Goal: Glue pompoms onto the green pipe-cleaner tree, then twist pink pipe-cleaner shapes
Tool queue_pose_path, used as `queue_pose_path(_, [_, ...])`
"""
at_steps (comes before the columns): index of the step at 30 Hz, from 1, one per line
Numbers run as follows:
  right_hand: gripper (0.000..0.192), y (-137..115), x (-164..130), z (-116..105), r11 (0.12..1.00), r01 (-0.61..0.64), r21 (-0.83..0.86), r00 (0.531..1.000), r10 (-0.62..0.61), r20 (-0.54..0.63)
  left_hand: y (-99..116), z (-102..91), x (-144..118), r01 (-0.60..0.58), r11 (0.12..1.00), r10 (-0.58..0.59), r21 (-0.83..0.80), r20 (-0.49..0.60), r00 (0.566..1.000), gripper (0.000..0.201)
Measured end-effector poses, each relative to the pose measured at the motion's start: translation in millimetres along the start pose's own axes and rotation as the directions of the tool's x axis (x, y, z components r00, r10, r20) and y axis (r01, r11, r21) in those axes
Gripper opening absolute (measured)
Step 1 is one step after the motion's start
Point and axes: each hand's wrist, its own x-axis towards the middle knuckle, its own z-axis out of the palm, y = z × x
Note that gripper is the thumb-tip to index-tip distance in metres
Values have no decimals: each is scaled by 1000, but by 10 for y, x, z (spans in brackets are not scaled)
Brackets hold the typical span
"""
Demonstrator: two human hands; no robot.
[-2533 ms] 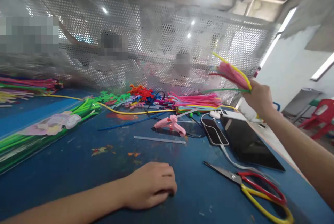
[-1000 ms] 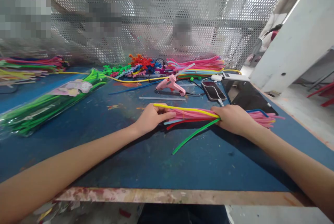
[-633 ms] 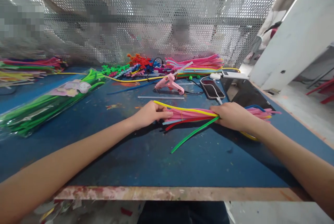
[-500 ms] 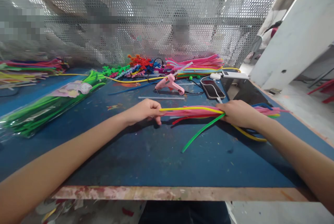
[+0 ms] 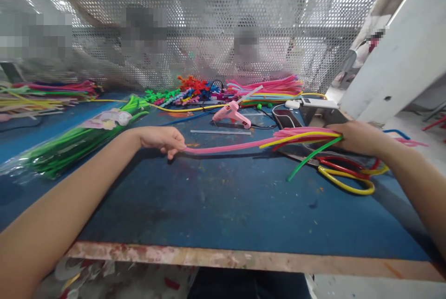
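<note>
My left hand [image 5: 162, 141] pinches the end of a pink pipe cleaner strand [image 5: 226, 147], which stretches across the table; whether it is one or more cannot be told. At the right, my right hand [image 5: 360, 137] is closed around a bundle of pipe cleaners [image 5: 301, 133], mostly pink with a yellow one along the front. From that fist a green pipe cleaner [image 5: 306, 162] slants down to the left. Beneath the bundle and hand lie scissors [image 5: 355, 191] with red and yellow handles, their blades partly covered.
Behind the hands lie a pink glue gun [image 5: 232, 115], a clear glue stick [image 5: 220, 132] and a phone [image 5: 287, 119] with a cable. A bag of green pipe cleaners [image 5: 87, 136] is at left. Coloured piles [image 5: 265, 87] line the perforated metal screen [image 5: 209, 20].
My left hand has moved left with the pink strand, drawing it out from the bundle. The right hand and bundle have shifted right, and the scissors show more.
</note>
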Motion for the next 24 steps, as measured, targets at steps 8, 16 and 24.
queue_pose_path(8, [33,611,-7,242,952,-301,-45,953,301,-7,-27,-35,-13,106,993,-103,58,-64,993,31])
queue_pose_path(16, [37,534,-18,198,912,-408,38,912,409,-19,-5,-6,-14,1,993,2,114,-24,1000,28])
queue_pose_path(24, [31,340,19,174,925,-378,-36,926,377,-35,131,127,-129,-82,981,106,174,-134,985,24])
